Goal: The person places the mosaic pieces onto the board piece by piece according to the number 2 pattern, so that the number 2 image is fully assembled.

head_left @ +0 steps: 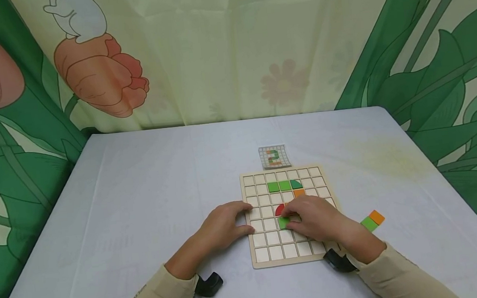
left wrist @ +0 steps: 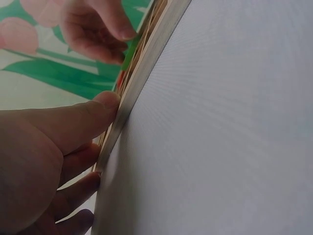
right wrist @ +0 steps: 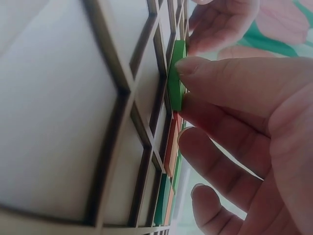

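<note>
A square wooden grid board (head_left: 274, 262) lies on the table. My left hand (head_left: 223, 223) rests at its left edge, thumb and fingertips against the frame; the left wrist view shows the thumb (left wrist: 108, 102) on the rim. Over the middle cells, my right hand (head_left: 318, 215) pinches a green square tile (head_left: 283, 222) with thumb and index finger. That green tile (right wrist: 175, 81) stands slightly proud of the grid in the right wrist view. Just above it is a red rounded tile (head_left: 280, 209). Higher up sit two light green squares (head_left: 278, 186), a dark green rounded tile (head_left: 295, 184) and an orange tile (head_left: 299, 193).
A small pattern card (head_left: 274, 156) with a coloured figure on a grid lies behind the board. Right of the board, beside my right wrist, are a loose orange square (head_left: 377, 217) and a loose green square (head_left: 369, 224). A white cloth covers the table (head_left: 160, 175).
</note>
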